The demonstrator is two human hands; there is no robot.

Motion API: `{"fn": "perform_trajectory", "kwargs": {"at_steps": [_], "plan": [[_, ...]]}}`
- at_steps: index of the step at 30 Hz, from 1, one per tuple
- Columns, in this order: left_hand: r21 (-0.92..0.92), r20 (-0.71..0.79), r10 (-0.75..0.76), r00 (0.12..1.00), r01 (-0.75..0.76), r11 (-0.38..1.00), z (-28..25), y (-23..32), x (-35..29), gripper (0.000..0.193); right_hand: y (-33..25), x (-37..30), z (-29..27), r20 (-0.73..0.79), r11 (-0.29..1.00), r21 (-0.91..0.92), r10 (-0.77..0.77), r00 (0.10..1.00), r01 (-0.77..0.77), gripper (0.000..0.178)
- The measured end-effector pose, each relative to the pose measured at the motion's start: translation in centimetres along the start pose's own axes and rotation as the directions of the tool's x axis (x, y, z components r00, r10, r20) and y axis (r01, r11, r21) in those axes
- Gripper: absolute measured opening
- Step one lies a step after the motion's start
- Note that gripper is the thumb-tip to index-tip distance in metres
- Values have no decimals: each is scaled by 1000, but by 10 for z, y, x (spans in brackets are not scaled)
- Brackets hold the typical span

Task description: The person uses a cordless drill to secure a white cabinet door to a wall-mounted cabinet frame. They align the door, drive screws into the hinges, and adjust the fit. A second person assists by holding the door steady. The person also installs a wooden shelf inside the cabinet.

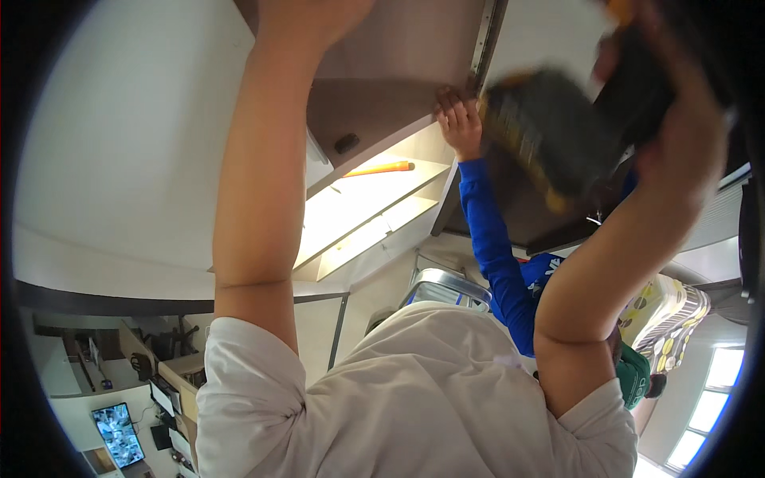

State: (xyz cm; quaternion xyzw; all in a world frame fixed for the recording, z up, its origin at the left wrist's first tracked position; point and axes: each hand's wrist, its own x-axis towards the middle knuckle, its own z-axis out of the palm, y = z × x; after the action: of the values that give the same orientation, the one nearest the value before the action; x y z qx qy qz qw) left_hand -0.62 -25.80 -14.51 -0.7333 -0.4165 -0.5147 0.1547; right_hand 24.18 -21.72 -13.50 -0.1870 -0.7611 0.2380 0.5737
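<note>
a person in a pale short-sleeved shirt [414, 398] is filling the lower part of the view, both bare arms raised overhead. the left arm is running straight up the middle of the frame, and the left hand [312, 17] is pressing against the underside of a brown cabinet panel [382, 88] at the top edge; the picture is cutting off its fingers, so how wide it is spread cannot be told. the right arm is bending up from the elbow on the right, and the right hand [677, 111] is wrapping around a dark package with yellow print [542, 135], blurred, holding it up just beside the cabinet's edge and touching nothing else that can be made out. just behind the package, a second person's hand [458, 119], on an arm in a blue sleeve [494, 247], is gripping the lower edge of the brown panel with fingers curled over it. farther off, a lit shelf [366, 207] is glowing inside the open cabinet, with an orange rod-like object [382, 168] lying on it. far down at the lower left, a monitor [118, 434] is showing a grid of small pictures.
</note>
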Motion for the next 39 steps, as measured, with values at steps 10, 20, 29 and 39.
{"fn": "perform_trajectory", "kwargs": {"at_steps": [10, 20, 29, 39], "plan": [[288, 735, -584, 343, 621, 729, 34, 53, -125, 91, 169, -175, 104, 932, 502, 278, 67, 357, -819, 67], [361, 371, -847, 381, 781, 509, 46, 46, -320, 63, 194, -291, 194, 945, 853, 16, 159, 287, -522, 60], [633, -13, -922, 387, 717, 292, 32, 19, -393, 54, 152, -227, 164, 608, 883, 18, 363, 707, -469, 37], [833, -104, -976, 191, 552, 20, 10, -40, -435, 46, 104, -173, 128, 255, 851, 461, 147, 956, -254, 31]]}}
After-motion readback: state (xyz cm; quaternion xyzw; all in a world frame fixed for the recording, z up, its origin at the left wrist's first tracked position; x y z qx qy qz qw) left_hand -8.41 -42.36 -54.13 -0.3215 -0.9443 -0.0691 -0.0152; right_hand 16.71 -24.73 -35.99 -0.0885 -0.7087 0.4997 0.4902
